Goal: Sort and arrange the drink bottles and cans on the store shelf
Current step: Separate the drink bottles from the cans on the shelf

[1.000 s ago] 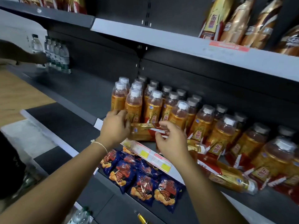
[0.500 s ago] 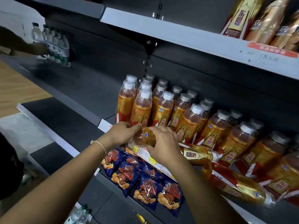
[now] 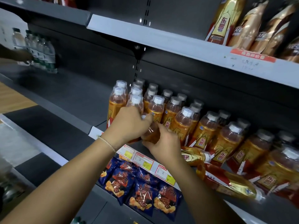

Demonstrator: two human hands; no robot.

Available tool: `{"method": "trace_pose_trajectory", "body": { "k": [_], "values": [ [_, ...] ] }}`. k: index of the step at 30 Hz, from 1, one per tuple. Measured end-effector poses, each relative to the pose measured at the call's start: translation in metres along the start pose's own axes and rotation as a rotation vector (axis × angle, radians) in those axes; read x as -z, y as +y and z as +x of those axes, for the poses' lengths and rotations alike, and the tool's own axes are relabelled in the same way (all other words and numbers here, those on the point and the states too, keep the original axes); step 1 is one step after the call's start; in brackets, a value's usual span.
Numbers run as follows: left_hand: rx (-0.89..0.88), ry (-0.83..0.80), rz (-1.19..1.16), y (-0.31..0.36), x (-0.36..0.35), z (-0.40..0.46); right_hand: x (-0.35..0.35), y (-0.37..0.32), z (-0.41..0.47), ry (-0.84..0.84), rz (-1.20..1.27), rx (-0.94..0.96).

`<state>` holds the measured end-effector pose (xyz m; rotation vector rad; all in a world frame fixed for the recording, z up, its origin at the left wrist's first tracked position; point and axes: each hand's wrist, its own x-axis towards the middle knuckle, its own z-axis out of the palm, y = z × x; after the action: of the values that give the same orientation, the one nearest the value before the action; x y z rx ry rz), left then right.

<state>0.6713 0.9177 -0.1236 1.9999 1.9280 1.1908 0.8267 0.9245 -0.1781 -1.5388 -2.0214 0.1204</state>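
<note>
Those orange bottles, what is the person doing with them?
The person is tidying a store shelf. Both hands, the left hand and the right hand, hold one orange drink bottle at the front of the shelf, tilted, beside the standing rows of bottles. Two more bottles lie on their sides to the right, not stood up yet. Blue snack bags sit on the shelf below. Far off to the left, another person's hand reaches some water bottles.
</note>
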Motion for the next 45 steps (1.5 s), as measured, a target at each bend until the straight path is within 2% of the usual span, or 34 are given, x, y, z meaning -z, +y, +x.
{"method": "trace_pose_trajectory", "body": {
  "k": [4,8,14,18,20,29,33,38,41,45],
  "values": [
    [-0.107,-0.002,-0.055,0.003,0.003,0.01,0.008,0.008,0.008,-0.044,0.182,-0.096],
    [-0.12,-0.079,-0.161,-0.005,-0.001,0.009,0.011,0.014,0.018,-0.108,0.269,-0.185],
    [-0.063,-0.356,0.074,-0.032,-0.021,-0.008,0.013,0.024,0.029,-0.171,0.341,-0.26],
    [-0.082,-0.407,0.123,-0.043,-0.044,-0.019,0.013,0.023,0.031,-0.162,0.349,-0.272],
    [-0.031,-0.39,0.096,-0.046,-0.056,-0.024,0.011,0.021,0.031,-0.163,0.345,-0.267],
    [0.014,-0.07,0.118,-0.042,-0.092,-0.041,0.01,0.023,0.024,-0.178,0.385,-0.205],
    [0.008,-0.016,0.106,-0.036,-0.097,-0.047,0.021,0.03,0.014,-0.219,0.439,-0.205],
    [-0.002,-0.113,0.476,-0.011,-0.082,-0.045,0.049,0.048,0.0,-0.015,0.386,-0.191],
    [-0.144,-0.138,0.496,0.02,-0.07,-0.048,0.066,0.067,-0.006,0.068,0.356,-0.202],
    [-0.443,-0.216,0.305,0.062,-0.067,-0.049,0.084,0.09,-0.012,0.097,0.34,-0.237]
  ]
}}
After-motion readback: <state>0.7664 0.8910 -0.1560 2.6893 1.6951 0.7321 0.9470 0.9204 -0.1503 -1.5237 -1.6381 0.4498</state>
